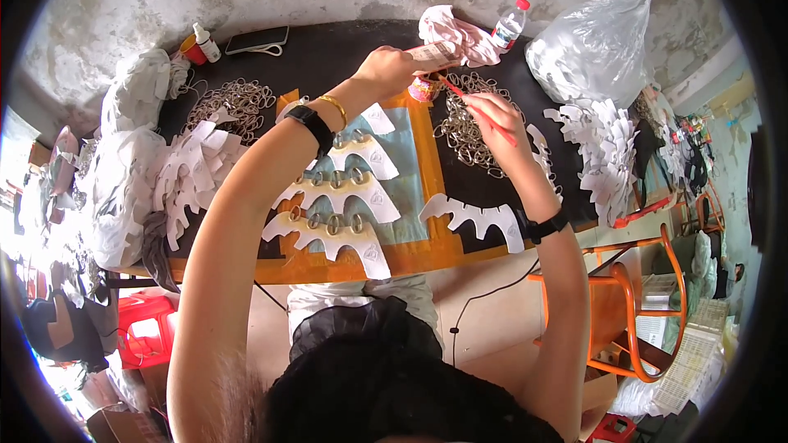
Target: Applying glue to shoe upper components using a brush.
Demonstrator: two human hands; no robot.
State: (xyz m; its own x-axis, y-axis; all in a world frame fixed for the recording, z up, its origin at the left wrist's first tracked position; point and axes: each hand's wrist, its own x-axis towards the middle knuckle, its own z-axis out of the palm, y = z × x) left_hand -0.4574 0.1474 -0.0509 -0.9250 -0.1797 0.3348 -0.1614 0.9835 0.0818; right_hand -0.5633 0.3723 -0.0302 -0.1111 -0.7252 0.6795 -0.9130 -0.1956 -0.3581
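Note:
My left hand (384,70) is closed around a pale oblong container with printing (433,55), tilted just above a small red pot (423,88). In my right hand (496,111) is a slim red stick (497,128), whose far tip comes to the pot's rim; what it ends in cannot be made out. White scalloped pieces (343,238) lie in rows on a blue-grey mat (414,230) below my left wrist, with metal rings standing along their upper edges. A single scalloped piece (476,215) without rings lies right of the mat.
Heaps of metal rings (234,108) lie at left and, as a second ring heap (468,135), under my right hand. Stacks of white pieces (193,168) flank the table. At the back are a pink cloth (464,37), a water bottle (510,25) and a plastic bag (591,49). An orange chair (628,303) stands right.

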